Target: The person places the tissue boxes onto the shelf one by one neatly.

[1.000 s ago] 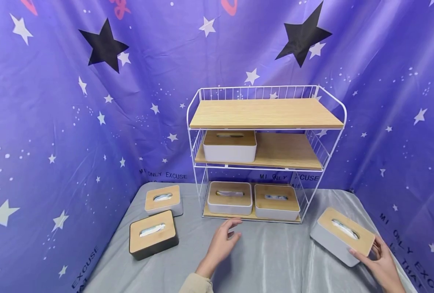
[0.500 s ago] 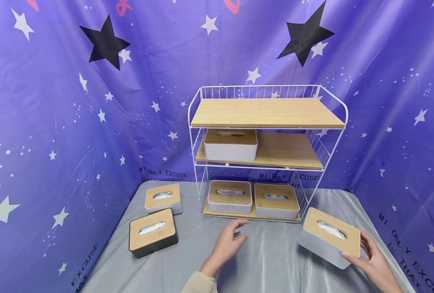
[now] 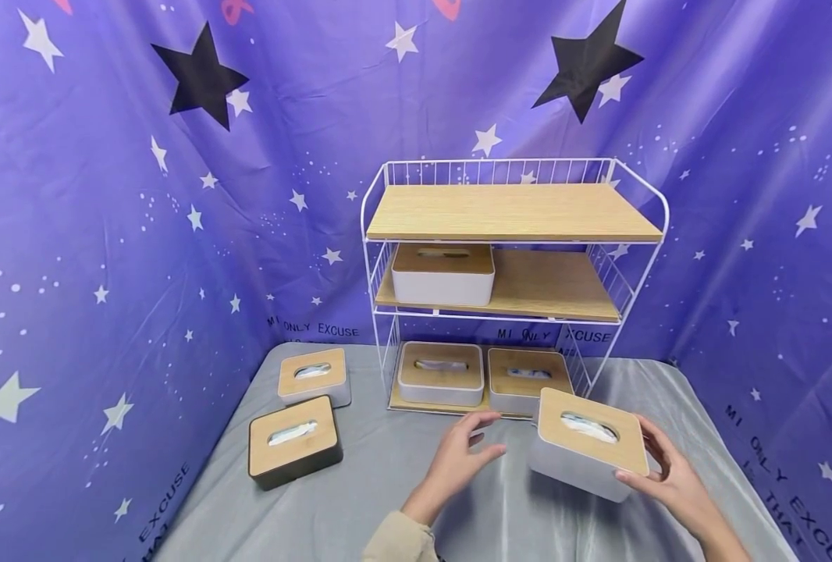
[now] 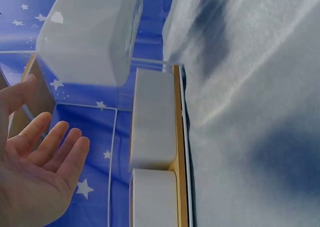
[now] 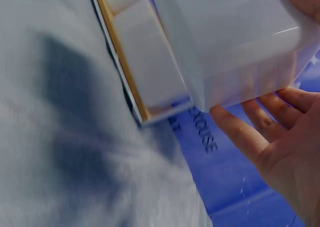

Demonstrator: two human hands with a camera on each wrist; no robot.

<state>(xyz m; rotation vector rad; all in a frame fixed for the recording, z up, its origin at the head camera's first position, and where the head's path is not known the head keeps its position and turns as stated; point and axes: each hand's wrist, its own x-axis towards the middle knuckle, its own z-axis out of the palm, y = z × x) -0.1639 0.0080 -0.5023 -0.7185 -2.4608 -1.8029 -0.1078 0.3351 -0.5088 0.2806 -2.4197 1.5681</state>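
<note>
- Leftward since half a second ago: the pale tissue box (image 3: 588,449) has come in with the right hand (image 3: 672,476) and is now in front of the right part of the rack (image 3: 514,212); the left hand (image 3: 458,460) has shifted a little rightward.
- The tissue box lies to the left of the right hand's grip, between both hands, and looks raised off the cloth (image 3: 489,519).
- Its long axis runs crosswise but slants, right end nearer the person; the rack's front edge runs straighter across.
- Right hand: pinching the box at its right end, thumb on the near side.
- Left hand: thumb and fingers spread apart, holding nothing, near the box's left end without touching.
- Behind the held box, partly hidden by it, sits the lower right box (image 3: 521,382).
</note>
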